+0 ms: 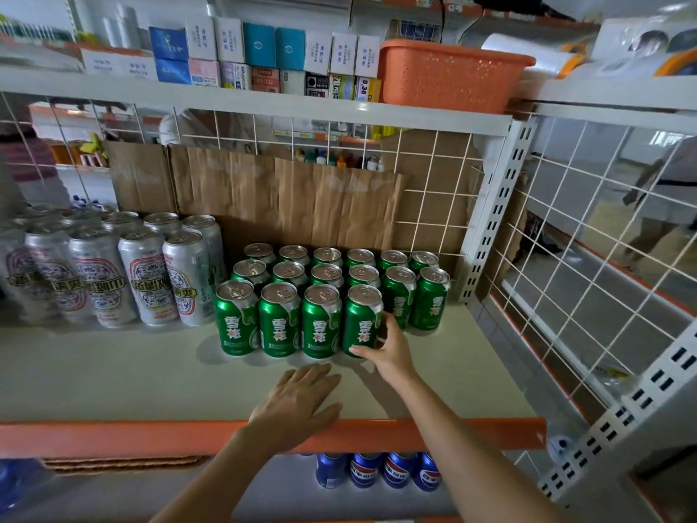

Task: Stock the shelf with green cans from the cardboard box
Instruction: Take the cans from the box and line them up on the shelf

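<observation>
My right hand (384, 349) is wrapped round a green can (361, 318), thumb across its lower front and fingers curled behind its right side. The can stands upright as the fourth and last in the front row of the green cans (324, 281). They fill the shelf (113, 371) three rows deep, with six in each of the two rows behind. I cannot quite tell whether its base sits flat on the shelf or just above it. My left hand (298, 402) lies palm down with straight fingers on the bare shelf, holding nothing, just inside the orange front lip (113, 435) and apart from the right.

To the left, tall silver cans (143, 273) with red and blue labels crowd up against the green block, the nearest ones touching or nearly so. Behind the rows leans a creased sheet of brown cardboard (286, 201) against a white wire grid (433, 175). On the right, a perforated white metal upright (498, 209) and another wire panel (584, 239) close the bay.

Open room is at the front right, beside my held can and ahead of the last two second-row cans, and across the smooth pale shelf towards the lip. Overhead, the next shelf carries small boxes (264, 50) and an orange perforated plastic basket (449, 73). Below the lip stand blue cola cans (381, 469).
</observation>
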A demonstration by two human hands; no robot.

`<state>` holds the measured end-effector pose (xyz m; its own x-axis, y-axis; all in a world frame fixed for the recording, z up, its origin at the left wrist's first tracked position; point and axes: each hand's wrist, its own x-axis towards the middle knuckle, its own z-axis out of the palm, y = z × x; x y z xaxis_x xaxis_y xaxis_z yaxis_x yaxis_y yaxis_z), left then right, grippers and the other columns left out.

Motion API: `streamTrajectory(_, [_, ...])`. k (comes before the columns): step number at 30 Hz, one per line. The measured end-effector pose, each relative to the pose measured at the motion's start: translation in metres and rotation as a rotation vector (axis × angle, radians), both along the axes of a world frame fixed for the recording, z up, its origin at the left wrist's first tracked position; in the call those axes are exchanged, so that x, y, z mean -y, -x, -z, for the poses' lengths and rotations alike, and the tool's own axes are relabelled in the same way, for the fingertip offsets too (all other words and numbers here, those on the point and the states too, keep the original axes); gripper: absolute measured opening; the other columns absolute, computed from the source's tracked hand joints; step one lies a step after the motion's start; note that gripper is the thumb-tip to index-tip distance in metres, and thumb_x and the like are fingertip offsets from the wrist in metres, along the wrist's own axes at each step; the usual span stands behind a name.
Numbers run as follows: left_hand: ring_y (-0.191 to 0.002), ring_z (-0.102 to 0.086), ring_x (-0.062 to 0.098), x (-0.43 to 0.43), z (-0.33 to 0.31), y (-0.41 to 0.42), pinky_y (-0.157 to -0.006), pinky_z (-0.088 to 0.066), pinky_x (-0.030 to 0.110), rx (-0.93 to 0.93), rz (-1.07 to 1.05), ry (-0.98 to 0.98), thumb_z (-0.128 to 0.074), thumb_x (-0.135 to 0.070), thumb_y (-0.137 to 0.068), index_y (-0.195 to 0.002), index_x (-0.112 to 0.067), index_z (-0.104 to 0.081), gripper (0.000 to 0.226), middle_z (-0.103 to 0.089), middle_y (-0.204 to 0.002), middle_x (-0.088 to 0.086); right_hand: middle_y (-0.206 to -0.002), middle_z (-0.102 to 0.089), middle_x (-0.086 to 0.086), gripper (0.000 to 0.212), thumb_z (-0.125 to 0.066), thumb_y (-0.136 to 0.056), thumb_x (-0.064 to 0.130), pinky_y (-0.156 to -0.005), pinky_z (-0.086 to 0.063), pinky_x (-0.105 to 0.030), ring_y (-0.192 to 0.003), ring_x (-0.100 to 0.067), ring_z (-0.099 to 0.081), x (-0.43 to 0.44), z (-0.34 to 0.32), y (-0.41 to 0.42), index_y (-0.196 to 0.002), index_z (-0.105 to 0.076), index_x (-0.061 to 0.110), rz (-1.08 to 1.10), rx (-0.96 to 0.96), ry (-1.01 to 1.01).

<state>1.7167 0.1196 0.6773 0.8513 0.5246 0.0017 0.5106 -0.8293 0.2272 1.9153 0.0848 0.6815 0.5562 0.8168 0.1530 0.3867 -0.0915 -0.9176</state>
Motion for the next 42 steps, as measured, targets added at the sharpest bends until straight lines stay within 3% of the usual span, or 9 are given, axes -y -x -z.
streamTrajectory(4, [-0.142, -0.012, 0.009, 0.002, -0.001, 0.000, -0.114, -0.010, 0.030, 0.006, 0.000, -0.015, 0.000, -0.074, -0.068, -0.146, -0.032, -0.023, 0.091, -0.014, -0.156, -0.008, -0.119, -0.059, -0.006, 0.066, -0.082, -0.070, 0.016, -0.090, -0.044, -0.030, -0.111, -0.021, -0.056, 0.005, -0.005, 0.007, -0.125, -0.045, 0.009, 0.031, 0.071, 0.089])
streamTrajectory(10, [-0.141, -0.017, 0.011, 0.003, 0.000, 0.001, -0.114, -0.012, 0.031, 0.039, -0.017, -0.017, 0.000, -0.068, -0.066, -0.145, -0.030, -0.028, 0.091, -0.020, -0.155, -0.006, -0.142, -0.044, -0.005, 0.092, -0.080, -0.071, 0.036, -0.107, -0.036, -0.036, -0.130, -0.021, -0.043, 0.027, -0.009, 0.020, -0.144, -0.029, 0.010, 0.101, 0.245, 0.188])
streamTrajectory(16, [-0.139, -0.023, 0.015, 0.004, -0.001, -0.001, -0.112, -0.015, 0.032, 0.015, -0.016, -0.057, 0.002, -0.068, -0.064, -0.145, -0.026, -0.028, 0.096, -0.024, -0.153, -0.002, -0.155, -0.022, -0.007, 0.082, -0.053, -0.088, 0.053, -0.115, -0.019, -0.047, -0.141, -0.022, -0.022, 0.068, -0.009, 0.027, -0.149, -0.013, 0.015, 0.099, 0.639, 0.435])
streamTrajectory(21, [-0.139, -0.024, 0.018, 0.010, -0.006, 0.002, -0.115, -0.011, 0.039, 0.043, -0.074, -0.133, 0.000, -0.071, -0.066, -0.144, -0.025, -0.029, 0.095, -0.028, -0.151, -0.002, -0.158, -0.010, -0.009, 0.081, -0.044, -0.090, 0.057, -0.116, -0.007, -0.051, -0.145, -0.029, -0.011, 0.093, -0.014, 0.034, -0.151, -0.006, 0.019, 0.053, 0.758, 0.578])
streamTrajectory(26, [-0.142, -0.016, 0.018, 0.033, -0.011, 0.007, -0.117, -0.003, 0.045, 0.064, -0.139, -0.154, -0.030, -0.066, -0.087, -0.145, -0.024, -0.027, 0.072, -0.024, -0.153, -0.001, -0.158, -0.008, -0.010, 0.079, -0.040, -0.092, 0.057, -0.116, -0.005, -0.053, -0.145, -0.031, -0.007, 0.118, -0.013, 0.036, -0.151, -0.002, 0.022, -0.011, 0.827, 0.548])
streamTrajectory(33, [-0.145, -0.009, 0.019, 0.098, -0.012, 0.020, -0.116, 0.000, 0.047, 0.070, -0.255, -0.127, -0.042, -0.052, -0.092, -0.146, -0.023, -0.023, 0.065, -0.016, -0.156, 0.002, -0.158, -0.009, -0.012, 0.079, -0.038, -0.092, 0.059, -0.115, -0.006, -0.052, -0.145, -0.032, -0.008, 0.167, -0.012, 0.030, -0.151, -0.001, 0.021, -0.109, 0.922, 0.558])
streamTrajectory(39, [-0.143, -0.017, 0.022, 0.175, 0.012, 0.057, -0.115, -0.008, 0.047, 0.128, -0.410, -0.080, -0.025, -0.069, -0.076, -0.144, -0.023, -0.030, 0.083, -0.027, -0.152, 0.003, -0.158, -0.006, -0.011, 0.079, -0.043, -0.092, 0.054, -0.115, -0.007, -0.049, -0.145, -0.032, -0.005, 0.209, 0.001, 0.047, -0.151, -0.005, 0.019, -0.311, 0.986, 0.482])
streamTrajectory(42, [-0.143, -0.015, 0.022, 0.210, 0.032, 0.089, -0.116, -0.010, 0.045, 0.080, -0.490, -0.058, -0.045, -0.055, -0.088, -0.146, -0.022, -0.025, 0.070, -0.023, -0.153, 0.004, -0.158, -0.004, -0.011, 0.078, -0.047, -0.093, 0.050, -0.115, -0.006, -0.050, -0.146, -0.031, -0.003, 0.220, 0.012, 0.068, -0.151, -0.005, 0.020, -0.415, 0.975, 0.477])
